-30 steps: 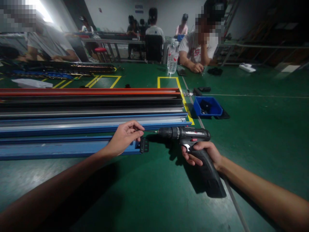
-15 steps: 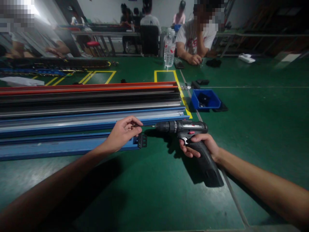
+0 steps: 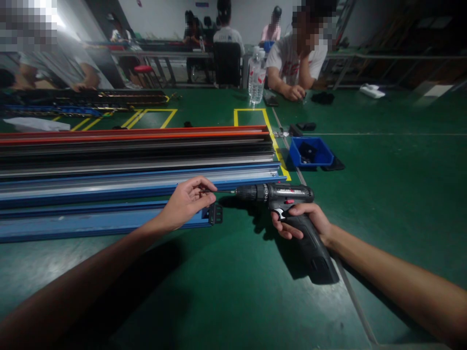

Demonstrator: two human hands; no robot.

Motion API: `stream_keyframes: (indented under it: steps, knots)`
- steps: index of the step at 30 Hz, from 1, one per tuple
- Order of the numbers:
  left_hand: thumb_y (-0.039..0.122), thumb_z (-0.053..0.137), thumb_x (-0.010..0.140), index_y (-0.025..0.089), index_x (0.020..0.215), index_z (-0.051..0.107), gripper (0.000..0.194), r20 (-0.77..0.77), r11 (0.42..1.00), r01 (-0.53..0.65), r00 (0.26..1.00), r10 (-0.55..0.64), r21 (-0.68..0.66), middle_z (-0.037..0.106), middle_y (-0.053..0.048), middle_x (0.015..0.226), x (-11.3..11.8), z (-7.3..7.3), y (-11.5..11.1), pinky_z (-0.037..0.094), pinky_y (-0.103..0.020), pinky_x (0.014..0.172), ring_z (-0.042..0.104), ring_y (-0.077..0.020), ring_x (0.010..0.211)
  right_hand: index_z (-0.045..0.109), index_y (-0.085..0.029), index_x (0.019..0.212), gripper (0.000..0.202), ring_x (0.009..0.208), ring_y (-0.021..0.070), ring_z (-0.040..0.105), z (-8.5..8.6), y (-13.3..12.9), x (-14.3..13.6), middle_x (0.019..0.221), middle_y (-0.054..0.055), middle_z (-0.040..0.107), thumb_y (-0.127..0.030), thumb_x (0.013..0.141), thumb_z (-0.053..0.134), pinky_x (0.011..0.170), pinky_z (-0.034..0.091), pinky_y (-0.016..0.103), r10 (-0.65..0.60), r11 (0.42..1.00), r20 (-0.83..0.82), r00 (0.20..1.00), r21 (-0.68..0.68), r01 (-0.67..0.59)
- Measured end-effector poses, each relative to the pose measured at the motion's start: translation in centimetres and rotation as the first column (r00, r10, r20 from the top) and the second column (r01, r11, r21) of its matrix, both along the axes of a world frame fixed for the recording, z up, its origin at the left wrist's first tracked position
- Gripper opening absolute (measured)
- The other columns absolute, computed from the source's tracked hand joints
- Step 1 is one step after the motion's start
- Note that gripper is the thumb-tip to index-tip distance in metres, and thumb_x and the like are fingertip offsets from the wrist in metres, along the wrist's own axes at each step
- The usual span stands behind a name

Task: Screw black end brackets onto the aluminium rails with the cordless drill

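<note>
My right hand [image 3: 313, 218] is wrapped around the grip of a black cordless drill [image 3: 255, 192], with fingers by its trigger. The drill points left and carries a long thin bit [image 3: 226, 191] in its chuck. My left hand [image 3: 186, 203] pinches the far end of that bit between thumb and fingers; the tip is hidden in the hand. Just beneath the left hand lies a blue metal rail [image 3: 109, 223] with a black slotted end piece [image 3: 216, 214] at its right end.
Behind are parallel blue, black and orange rails [image 3: 146, 130]. A blue bin [image 3: 312, 160] of dark parts stands right of them. Further back are water bottles [image 3: 256, 80] and a seated person [image 3: 292, 65] at the green table [image 3: 233, 291]. Other people sit beyond.
Both hands and the drill keep almost the same place. The view has tipped slightly, and at the far left a person's hand has shifted left.
</note>
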State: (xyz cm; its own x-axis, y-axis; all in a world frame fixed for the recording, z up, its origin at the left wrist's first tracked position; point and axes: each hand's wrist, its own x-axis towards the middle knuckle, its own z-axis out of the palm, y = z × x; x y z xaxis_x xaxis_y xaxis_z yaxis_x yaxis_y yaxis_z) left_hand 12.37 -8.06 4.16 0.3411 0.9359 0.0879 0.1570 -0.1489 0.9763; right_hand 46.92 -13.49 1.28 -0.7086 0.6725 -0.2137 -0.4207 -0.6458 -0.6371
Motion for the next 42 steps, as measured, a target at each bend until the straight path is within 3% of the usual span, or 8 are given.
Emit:
stream_keyframes:
  steps: [8,13,22,30,33,36,39,42]
  knots:
    - [0.025,0.088,0.074,0.021,0.112,0.060,0.047,0.026,1.000,0.003,1.000,-0.003,-0.002,0.061,0.004,0.084,0.0,0.1,-0.1,0.054,-0.027,0.073,0.066,-0.0143,0.078,0.078,-0.004,0.103,0.034,0.049,0.0092,0.058,-0.1,0.1,0.0,0.086,0.013,0.080,-0.029,0.083,0.067,0.066,0.057,0.023,0.000,1.000,0.002,1.000,0.004,0.000]
    - [0.025,0.086,0.077,0.023,0.113,0.059,0.045,-0.011,0.998,0.042,0.999,-0.041,0.057,0.060,0.005,0.080,0.0,0.2,-0.3,0.054,-0.028,0.074,0.065,-0.0138,0.075,0.079,-0.004,0.103,0.036,0.050,0.0109,0.059,-0.3,-0.1,0.1,0.084,0.013,0.080,-0.030,0.082,0.066,0.066,0.057,0.026,0.010,0.998,0.024,1.000,0.054,-0.011]
    - [0.024,0.082,0.081,0.022,0.117,0.056,0.044,-0.062,0.993,0.116,0.991,-0.115,0.018,0.068,0.002,0.085,0.5,0.5,-0.9,0.051,-0.029,0.071,0.060,-0.0126,0.071,0.079,-0.005,0.101,0.035,0.051,0.0128,0.057,0.3,-0.4,0.1,0.070,0.007,0.073,-0.030,0.081,0.067,0.063,0.053,0.026,-0.011,0.999,0.012,1.000,0.052,0.011]
    - [0.016,0.080,0.068,0.021,0.118,0.059,0.054,0.115,1.000,-0.015,0.993,0.015,-0.002,0.062,0.000,0.094,0.3,-0.1,-0.9,0.052,-0.028,0.073,0.064,-0.0149,0.082,0.079,-0.006,0.096,0.037,0.041,0.0103,0.049,-0.3,-0.8,0.7,0.067,0.007,0.071,-0.034,0.074,0.067,0.053,0.044,0.027,-0.060,0.997,-0.030,0.998,0.050,0.061]
    - [0.023,0.073,0.074,0.021,0.110,0.059,0.039,0.124,0.981,-0.193,0.974,0.191,0.007,0.064,-0.001,0.093,0.2,-0.8,-0.4,0.054,-0.030,0.079,0.067,-0.0175,0.089,0.079,-0.008,0.097,0.035,0.040,0.0085,0.047,-0.1,-1.0,1.3,0.069,0.007,0.072,-0.035,0.078,0.066,0.053,0.045,0.026,-0.075,0.995,-0.036,0.997,0.067,0.077]
    - [0.028,0.067,0.084,0.021,0.101,0.059,0.020,0.027,0.931,-0.345,0.939,0.344,0.123,0.066,-0.002,0.095,0.1,-1.5,0.2,0.053,-0.034,0.087,0.067,-0.0189,0.093,0.078,-0.009,0.101,0.033,0.044,0.0097,0.052,0.2,-1.0,1.9,0.074,0.009,0.074,-0.033,0.080,0.068,0.056,0.049,0.025,-0.053,0.994,0.001,0.999,0.092,0.052]
    - [0.021,0.068,0.081,0.021,0.093,0.065,0.012,-0.049,0.913,-0.346,0.930,0.364,0.216,0.067,-0.002,0.096,0.0,-1.7,0.4,0.050,-0.037,0.093,0.064,-0.0201,0.094,0.078,-0.010,0.100,0.034,0.044,0.0103,0.053,0.2,-0.8,2.1,0.075,0.010,0.075,-0.035,0.077,0.072,0.056,0.050,0.025,-0.058,0.993,0.045,0.997,0.104,0.053]
    - [0.011,0.066,0.077,0.022,0.091,0.071,0.019,-0.120,0.928,-0.269,0.944,0.307,0.258,0.071,-0.002,0.097,0.1,-1.7,0.3,0.049,-0.038,0.093,0.065,-0.0210,0.095,0.080,-0.010,0.099,0.035,0.041,0.0099,0.050,0.3,-0.6,2.2,0.077,0.010,0.076,-0.034,0.075,0.074,0.056,0.051,0.026,-0.087,0.993,0.088,0.992,0.090,0.079]
